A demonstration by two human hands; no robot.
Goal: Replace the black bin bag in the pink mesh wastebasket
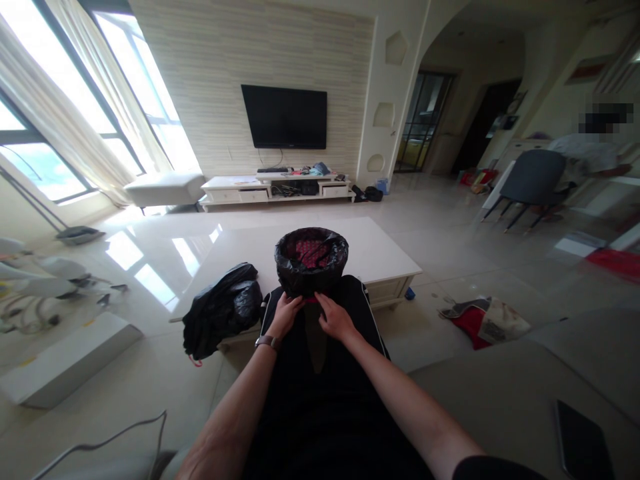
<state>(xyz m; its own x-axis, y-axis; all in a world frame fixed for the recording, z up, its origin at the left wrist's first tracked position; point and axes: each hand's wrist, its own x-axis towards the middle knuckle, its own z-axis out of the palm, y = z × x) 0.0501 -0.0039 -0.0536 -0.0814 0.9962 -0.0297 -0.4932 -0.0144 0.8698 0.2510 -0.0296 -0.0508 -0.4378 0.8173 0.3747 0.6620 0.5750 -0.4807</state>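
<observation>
Holding the lower edge of a black bag, both hands meet at the near side of a small bin [311,261]. The bin is pink inside and the black bag [320,270] is pulled over its rim, covering the outside. It sits at the near edge of a low white desk [380,253], just in front of the person's knees, which are in dark trousers. The left hand [285,315], with a watch on the wrist, pinches the bag plastic at the bottom left of the bin. The right hand [334,317] grips the plastic just beside it, fingers bent around the fold. The two hands are close together, almost touching.

On the left corner of the desk lies a second, crumpled black bag [223,310], near the left hand but apart from it. On the floor to the right is a red and white cloth [484,322]. Far behind, a television [285,117] hangs on the wall, and another person sits on a chair [533,180] at the right.
</observation>
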